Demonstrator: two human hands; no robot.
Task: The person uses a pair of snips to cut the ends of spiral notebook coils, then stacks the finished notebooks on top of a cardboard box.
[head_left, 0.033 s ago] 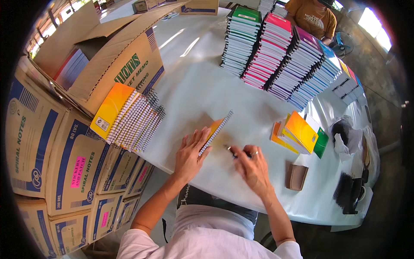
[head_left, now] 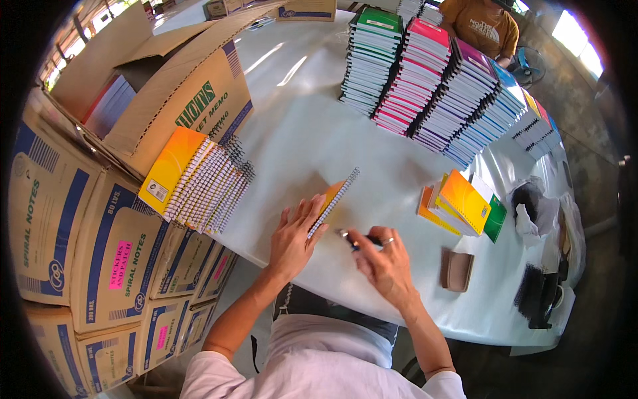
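Note:
My left hand [head_left: 296, 226] holds a small spiral notebook [head_left: 334, 201] on the table, fingers over its yellow-orange cover and thumb at the wire-bound edge. That edge faces my right hand [head_left: 384, 261]. The right hand is closed around a small dark hand tool [head_left: 352, 239] with a shiny metal tip. Its exact kind is partly hidden by my fingers. The tip sits just right of the notebook's spiral, apart from it. Left of my hands rises a pile of yellow spiral notebooks [head_left: 174, 169], their coils facing right.
An open cardboard carton [head_left: 232, 86] stands behind the yellow pile, above stacked closed cartons [head_left: 119, 259]. Tall stacks of coloured notebooks [head_left: 425, 73] stand at the far right. Nearer are loose notebooks [head_left: 463, 203], a brown block-shaped item [head_left: 458, 271] and plastic bags [head_left: 535, 213]. A person [head_left: 482, 26] sits beyond.
My right hand has shifted slightly left, bringing the tool's tip closer to the notebook's spiral. The left hand and its notebook have hardly moved.

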